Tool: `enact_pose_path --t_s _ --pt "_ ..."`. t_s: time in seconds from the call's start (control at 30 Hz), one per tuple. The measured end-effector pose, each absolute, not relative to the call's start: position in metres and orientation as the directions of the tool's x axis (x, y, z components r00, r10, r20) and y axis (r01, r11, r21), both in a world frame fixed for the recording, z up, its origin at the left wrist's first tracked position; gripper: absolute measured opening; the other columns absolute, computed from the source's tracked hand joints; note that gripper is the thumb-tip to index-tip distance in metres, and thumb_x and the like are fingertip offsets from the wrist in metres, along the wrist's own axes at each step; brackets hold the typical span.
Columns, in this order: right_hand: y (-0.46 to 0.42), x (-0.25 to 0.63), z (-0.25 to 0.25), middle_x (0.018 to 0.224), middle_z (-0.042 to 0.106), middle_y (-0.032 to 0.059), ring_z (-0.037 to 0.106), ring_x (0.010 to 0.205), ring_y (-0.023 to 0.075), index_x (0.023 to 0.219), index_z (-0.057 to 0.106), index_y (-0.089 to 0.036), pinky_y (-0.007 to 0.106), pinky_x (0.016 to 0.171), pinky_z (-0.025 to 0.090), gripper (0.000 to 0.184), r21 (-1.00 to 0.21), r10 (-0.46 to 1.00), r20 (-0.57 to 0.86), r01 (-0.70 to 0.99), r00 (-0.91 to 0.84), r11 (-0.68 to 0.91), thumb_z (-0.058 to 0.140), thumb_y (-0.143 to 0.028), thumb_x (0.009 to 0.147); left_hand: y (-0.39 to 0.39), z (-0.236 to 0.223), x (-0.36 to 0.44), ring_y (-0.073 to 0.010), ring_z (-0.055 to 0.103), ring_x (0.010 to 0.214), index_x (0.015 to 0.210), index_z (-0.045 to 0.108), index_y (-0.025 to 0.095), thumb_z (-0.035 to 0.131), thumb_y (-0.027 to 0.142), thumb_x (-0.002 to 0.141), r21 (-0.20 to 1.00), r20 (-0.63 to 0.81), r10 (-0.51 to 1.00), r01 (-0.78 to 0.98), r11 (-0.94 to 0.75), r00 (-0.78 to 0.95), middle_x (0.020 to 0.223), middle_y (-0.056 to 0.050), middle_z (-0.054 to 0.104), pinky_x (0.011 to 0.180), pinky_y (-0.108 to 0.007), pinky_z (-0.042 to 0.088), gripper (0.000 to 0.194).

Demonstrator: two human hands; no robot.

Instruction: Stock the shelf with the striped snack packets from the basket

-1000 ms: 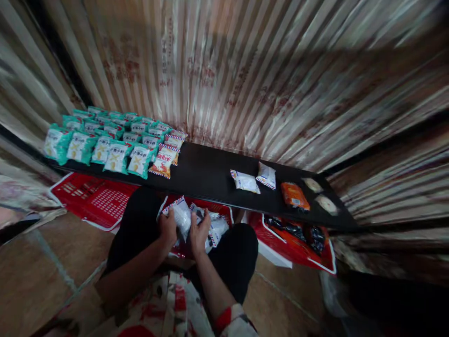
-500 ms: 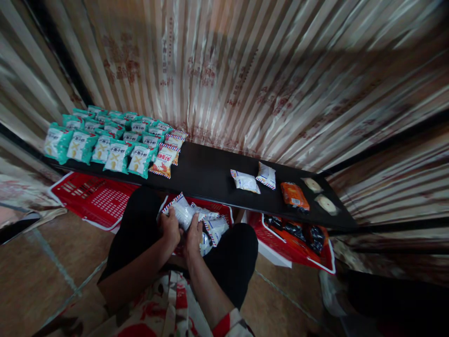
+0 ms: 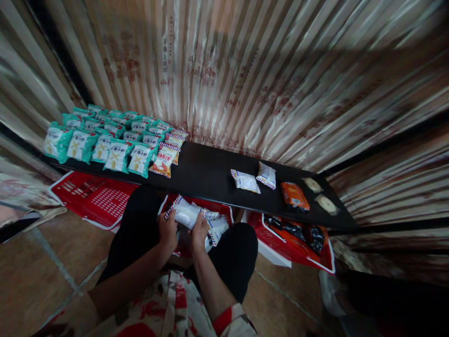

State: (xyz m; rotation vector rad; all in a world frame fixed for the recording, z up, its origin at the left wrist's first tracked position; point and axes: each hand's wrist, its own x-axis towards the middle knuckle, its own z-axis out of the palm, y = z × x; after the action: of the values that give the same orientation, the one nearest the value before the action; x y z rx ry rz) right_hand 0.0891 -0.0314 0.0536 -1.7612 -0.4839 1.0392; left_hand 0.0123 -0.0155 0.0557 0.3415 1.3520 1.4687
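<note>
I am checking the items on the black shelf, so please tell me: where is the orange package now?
In the head view, the orange package lies toward the shelf's right end, between the white striped packets and two round pale items.

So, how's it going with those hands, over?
Left hand and right hand: both holding one white packet. Red basket below, more white packets inside. Black shelf just beyond.

lower packets in the middle basket [image 3: 162, 206] covered by hands and the held packet [image 3: 187, 214], right-hand basket [image 3: 261, 239] partly under the worktop [image 3: 206, 173], far-right curtain [image 3: 417, 154] blurred, small packet print unreadable
</note>
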Motion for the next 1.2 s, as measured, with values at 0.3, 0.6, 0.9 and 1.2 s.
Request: enact_pose_path --t_s 0.3,0.6,0.9,1.2 --pt "-0.027 0.101 0.049 0.069 0.064 0.0082 0.057 0.057 0.0171 0.084 0.061 -0.013 0.023 0.039 0.039 0.056 -0.908 0.741 -0.382 -0.076 0.553 -0.411 0.033 -0.061 0.082 -0.026 0.061 -0.001 -0.0154 0.062 0.075 0.089 0.056 0.017 0.06 0.021 0.066 0.85 -0.471 0.772 -0.455 0.267 -0.427 0.081 -0.001 0.061 0.068 -0.027 0.05 0.024" --pt "-0.02 0.106 0.049 0.048 0.05 -0.002 0.044 0.042 0.0124 0.079 0.061 -0.014 0.021 0.033 0.032 0.042 -0.864 0.708 -0.481 -0.142 0.517 -0.483 0.042 -0.051 0.082 -0.029 0.044 -0.01 -0.022 0.056 0.107 0.106 0.054 0.019 0.053 0.016 0.071 0.972 -0.23 0.881 -0.138 0.19 -0.412 0.11 -0.007 0.059 0.097 -0.038 0.042 0.035" --pt "-0.016 0.113 0.059 0.045 0.045 -0.0042 0.039 0.04 0.0109 0.069 0.058 -0.017 0.02 0.033 0.028 0.033 -0.847 0.737 -0.513 -0.121 0.441 -0.518 0.045 -0.046 0.08 -0.038 0.059 -0.019 -0.0227 0.035 0.13 0.122 0.051 0.019 0.036 0.021 0.087 0.881 0.294 0.953 0.41 -0.238 -0.079 0.135 -0.008 0.047 0.11 -0.045 0.024 0.038" --pt "-0.012 0.118 0.067 0.044 0.046 -0.0044 0.04 0.037 0.0095 0.062 0.054 -0.017 0.018 0.03 0.025 0.03 -0.835 0.761 -0.542 -0.123 0.356 -0.536 0.046 -0.04 0.08 -0.031 0.07 -0.034 -0.0216 0.045 0.124 0.104 0.063 0.018 0.034 0.009 0.087 0.592 0.5 0.759 0.475 -0.651 0.417 0.116 -0.009 0.063 0.1 -0.044 0.041 0.035"
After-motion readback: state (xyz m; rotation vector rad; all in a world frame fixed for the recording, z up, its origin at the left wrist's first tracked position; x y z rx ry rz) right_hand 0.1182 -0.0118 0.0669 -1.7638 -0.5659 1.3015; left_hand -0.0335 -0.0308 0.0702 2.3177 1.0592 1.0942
